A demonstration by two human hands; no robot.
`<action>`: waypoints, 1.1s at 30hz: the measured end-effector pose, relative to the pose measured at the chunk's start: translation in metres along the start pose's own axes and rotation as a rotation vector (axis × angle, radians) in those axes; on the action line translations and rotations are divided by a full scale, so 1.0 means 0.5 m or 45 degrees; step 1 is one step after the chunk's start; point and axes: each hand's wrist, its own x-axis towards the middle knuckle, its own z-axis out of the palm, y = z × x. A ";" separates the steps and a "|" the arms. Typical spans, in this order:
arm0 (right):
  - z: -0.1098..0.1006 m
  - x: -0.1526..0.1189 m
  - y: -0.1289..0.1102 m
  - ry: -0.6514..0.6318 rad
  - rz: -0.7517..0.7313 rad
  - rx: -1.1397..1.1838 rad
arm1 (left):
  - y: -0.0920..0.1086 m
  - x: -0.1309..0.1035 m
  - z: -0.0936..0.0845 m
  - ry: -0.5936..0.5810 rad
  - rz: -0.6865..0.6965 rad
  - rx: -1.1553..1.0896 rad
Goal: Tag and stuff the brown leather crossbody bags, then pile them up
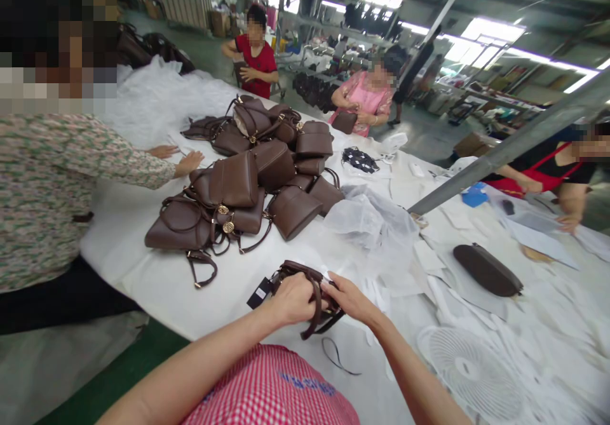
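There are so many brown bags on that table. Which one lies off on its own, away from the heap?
The flat dark brown bag right of the heap, alone among white papers. The left hand and right hand hold another.

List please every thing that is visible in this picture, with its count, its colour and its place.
handbag in hand: one, brown, at the near table edge, both hands on it
tag: one, black, hanging left of that handbag
handbag pile: many, brown, middle of the table
flat bag: one, brown, alone on the right
plastic wrap: clear, crumpled, right of the pile
table: one, white cover
fan: one, white, lower right
co-workers: four, around the table
left hand: gripping the handbag strap
right hand: on the handbag's right side
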 end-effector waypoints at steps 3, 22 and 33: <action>0.001 -0.001 0.006 0.019 -0.053 -0.087 | -0.015 -0.032 0.025 0.044 0.148 0.234; 0.044 0.002 -0.007 -0.211 -0.226 -0.258 | -0.078 -0.068 0.054 0.025 0.205 0.196; 0.020 0.028 0.003 -0.129 -0.177 -0.400 | -0.078 -0.012 0.095 -0.088 0.161 0.391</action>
